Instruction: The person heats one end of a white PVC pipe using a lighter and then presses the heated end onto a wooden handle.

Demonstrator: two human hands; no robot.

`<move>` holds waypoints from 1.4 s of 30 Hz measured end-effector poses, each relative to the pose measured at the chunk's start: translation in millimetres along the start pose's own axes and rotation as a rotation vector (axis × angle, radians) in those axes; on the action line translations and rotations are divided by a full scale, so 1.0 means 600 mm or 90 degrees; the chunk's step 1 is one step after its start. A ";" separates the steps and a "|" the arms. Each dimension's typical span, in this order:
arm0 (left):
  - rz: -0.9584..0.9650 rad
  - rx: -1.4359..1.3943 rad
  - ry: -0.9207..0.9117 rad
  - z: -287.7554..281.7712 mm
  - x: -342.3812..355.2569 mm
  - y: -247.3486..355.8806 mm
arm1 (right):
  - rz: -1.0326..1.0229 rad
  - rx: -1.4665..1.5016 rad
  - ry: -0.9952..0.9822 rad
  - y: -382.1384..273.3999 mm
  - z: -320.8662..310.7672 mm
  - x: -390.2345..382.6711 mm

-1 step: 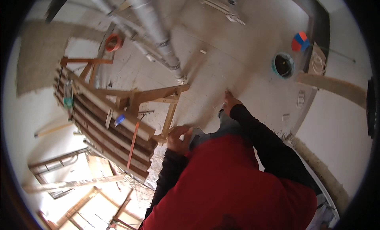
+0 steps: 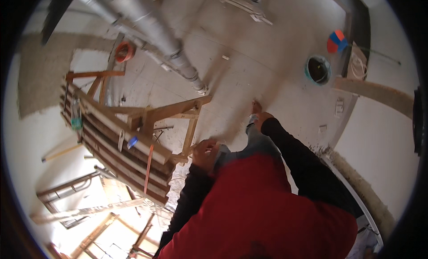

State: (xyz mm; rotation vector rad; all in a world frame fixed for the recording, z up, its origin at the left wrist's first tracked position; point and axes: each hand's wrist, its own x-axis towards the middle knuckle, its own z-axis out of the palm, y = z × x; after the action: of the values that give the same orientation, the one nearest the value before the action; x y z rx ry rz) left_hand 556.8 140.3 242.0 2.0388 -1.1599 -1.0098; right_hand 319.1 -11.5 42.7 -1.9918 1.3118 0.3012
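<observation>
My left hand [image 2: 204, 154] is by the bent left leg of my jeans, next to the wooden frame's near end. Its fingers look curled, and I cannot make out anything in them. My right hand [image 2: 263, 120] lies at the lower right leg of my jeans [image 2: 253, 135], just above a bare foot [image 2: 256, 106] on the floor. Its fingers are mostly hidden. Left of me stands a slatted wooden bench [image 2: 129, 154] on a wooden frame [image 2: 178, 109]. On it are a clear bottle [image 2: 76, 116], a small blue thing [image 2: 132, 142] and an orange strip [image 2: 149, 169].
Grey pipes [image 2: 167, 49] slant down to the floor ahead. An orange bucket [image 2: 125, 51] is at the far left, and a teal-rimmed bucket [image 2: 307, 70] at the right. Near it are a red-and-blue piece [image 2: 336, 42] and a curved plank [image 2: 376, 92] along the wall.
The whole view has shifted slightly. My right hand now shows a little apart from the foot's toes; my left hand has moved slightly right.
</observation>
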 end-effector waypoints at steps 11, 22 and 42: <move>-0.561 -0.248 -0.090 0.422 0.599 -0.432 | 0.315 0.197 -0.246 0.107 0.083 -0.054; -0.417 0.154 0.041 0.685 1.125 -0.715 | 0.405 0.188 0.076 0.075 0.154 0.007; 0.138 -0.029 -0.527 0.451 0.515 0.008 | 0.017 0.427 0.192 0.173 -0.203 0.149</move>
State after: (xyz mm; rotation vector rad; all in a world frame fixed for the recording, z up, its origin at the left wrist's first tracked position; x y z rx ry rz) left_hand 433.3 -165.4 -2.9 1.4133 -1.6805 -1.8144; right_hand 246.6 -179.7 35.2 -1.4752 1.3859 -0.4022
